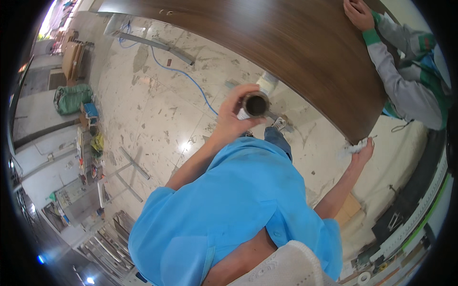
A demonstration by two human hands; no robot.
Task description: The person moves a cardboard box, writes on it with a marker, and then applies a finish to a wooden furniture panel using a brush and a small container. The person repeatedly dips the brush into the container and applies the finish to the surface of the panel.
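Observation:
My left hand (236, 110) is wrapped round a small open can (256, 104), held upright in front of me; its inside looks dark. Out to the right, my right hand (365, 151) grips a crumpled white cloth (355, 147). The cloth touches the near corner of a large dark brown wooden panel (305, 52). That panel stretches from the upper left to the right. At its far right side stands another person in a grey and green sleeve (398, 78), one hand (359, 14) resting on the panel's surface.
A blue hose (183, 74) trails over the stained tile floor (157, 114). Metal stands (155, 47) are below the panel's far left and on the left floor (131, 174). A green sack (72, 99) and boxes line the left wall.

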